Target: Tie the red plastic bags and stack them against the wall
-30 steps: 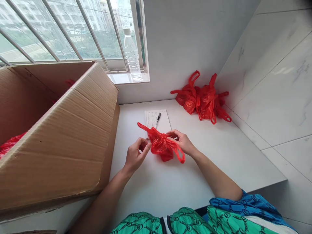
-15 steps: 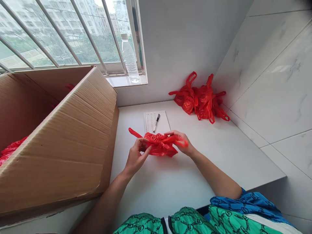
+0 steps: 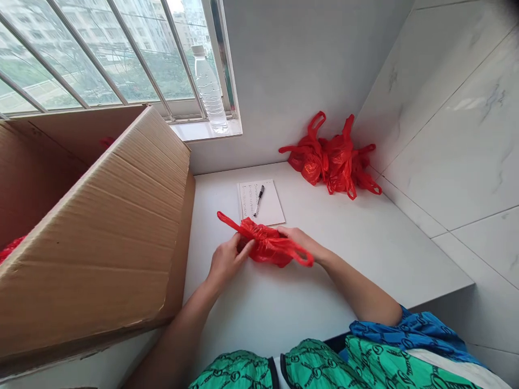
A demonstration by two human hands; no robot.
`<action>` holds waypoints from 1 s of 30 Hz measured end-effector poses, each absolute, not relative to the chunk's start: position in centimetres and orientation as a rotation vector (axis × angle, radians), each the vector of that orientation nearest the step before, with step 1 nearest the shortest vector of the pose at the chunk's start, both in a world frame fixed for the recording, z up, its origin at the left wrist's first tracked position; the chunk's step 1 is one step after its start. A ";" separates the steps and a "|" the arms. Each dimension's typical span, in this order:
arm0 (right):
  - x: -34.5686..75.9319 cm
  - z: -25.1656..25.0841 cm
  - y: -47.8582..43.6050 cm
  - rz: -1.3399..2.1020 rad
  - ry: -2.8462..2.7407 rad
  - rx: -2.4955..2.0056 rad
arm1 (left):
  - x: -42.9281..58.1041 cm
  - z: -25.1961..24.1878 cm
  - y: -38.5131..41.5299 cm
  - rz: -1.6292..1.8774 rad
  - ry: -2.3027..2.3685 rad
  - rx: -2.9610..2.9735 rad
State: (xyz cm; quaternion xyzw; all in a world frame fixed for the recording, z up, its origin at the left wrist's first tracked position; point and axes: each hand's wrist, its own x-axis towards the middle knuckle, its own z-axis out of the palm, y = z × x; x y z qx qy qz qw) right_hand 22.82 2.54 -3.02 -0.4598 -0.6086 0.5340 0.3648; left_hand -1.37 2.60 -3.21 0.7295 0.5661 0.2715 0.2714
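A small red plastic bag [image 3: 267,246] lies on the white counter [image 3: 324,281] between my two hands. My left hand [image 3: 226,260] pinches its left side, where one handle sticks out to the upper left. My right hand [image 3: 302,240] grips its right side, and the other handle loops out below that wrist. Both hands have their fingers closed on the plastic.
A large open cardboard box [image 3: 93,227] with red bags inside stands at the left. A sheet of paper [image 3: 260,202] with a black pen [image 3: 258,199] lies behind the bag. Several tied red bags [image 3: 330,159] sit in the far corner. A water bottle [image 3: 208,89] stands on the windowsill.
The bag has come down from the air onto the counter and flattened out. Both hands moved lower with it, and the left hand closed on its side.
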 end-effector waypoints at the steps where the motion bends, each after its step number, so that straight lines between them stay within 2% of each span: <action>1: 22.3 -3.2 2.5 1.358 -1.612 -1.159 | -1.3 -3.5 2.6 0.685 1.490 1.932; 6: 22.7 -3.2 3.1 1.245 -1.694 -1.106 | -1.4 -4.1 2.6 0.775 1.338 1.746; 11: 25.4 -2.7 3.6 1.152 -1.643 -1.215 | -2.3 -3.2 2.1 0.709 1.288 1.806; 18: 24.4 -0.7 2.6 0.762 -1.522 -1.203 | -2.3 -0.1 1.6 1.484 1.460 2.043; 20: 23.5 -0.9 2.1 0.690 -1.603 -1.166 | -1.0 0.1 2.0 1.397 1.391 2.272; 25: 21.8 -4.7 2.3 0.480 -2.154 -1.318 | 2.5 -3.4 3.4 0.716 1.231 2.744; 30: 21.4 -7.8 3.1 0.357 -2.352 -1.435 | 2.7 -6.8 3.2 0.510 1.293 2.814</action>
